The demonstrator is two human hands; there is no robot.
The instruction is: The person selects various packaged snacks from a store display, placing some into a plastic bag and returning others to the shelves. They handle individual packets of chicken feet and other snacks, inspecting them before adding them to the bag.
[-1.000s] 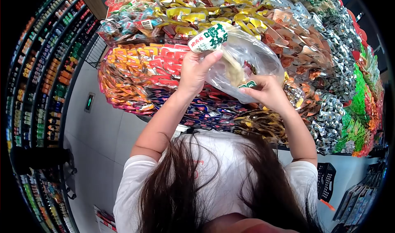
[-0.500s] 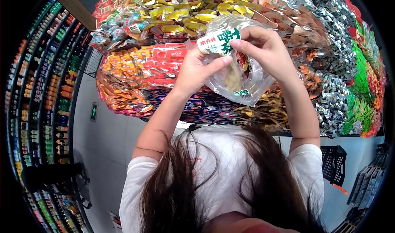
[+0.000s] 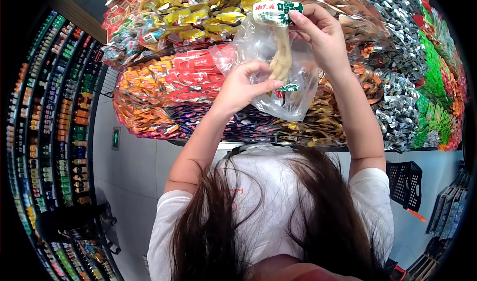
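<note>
Between my hands is a packaged chicken foot [image 3: 281,57], pale yellow, with a white label [image 3: 271,14] in red and green print at its top. My right hand [image 3: 323,35] pinches the label end between thumb and fingers. Lower and to the left, my left hand [image 3: 248,86] is closed beside the toes, thumb and forefinger close together on a clear plastic bag [image 3: 271,107]. This bag hangs behind and below the chicken foot and has a green mark near its bottom. Whether my left fingers also touch the toes is hard to tell.
A wide display of packaged snacks spreads ahead: yellow packs [image 3: 191,18], red packs [image 3: 196,77], silver packs [image 3: 402,107] and green packs [image 3: 432,102]. Tall stocked shelves [image 3: 54,122] line the left. A black basket [image 3: 405,184] is at right. Someone in dark clothes [image 3: 69,221] is lower left.
My right hand has moved up with the label end, so the chicken foot now shows stretched below it. My left hand has shifted down from the label to near the toes.
</note>
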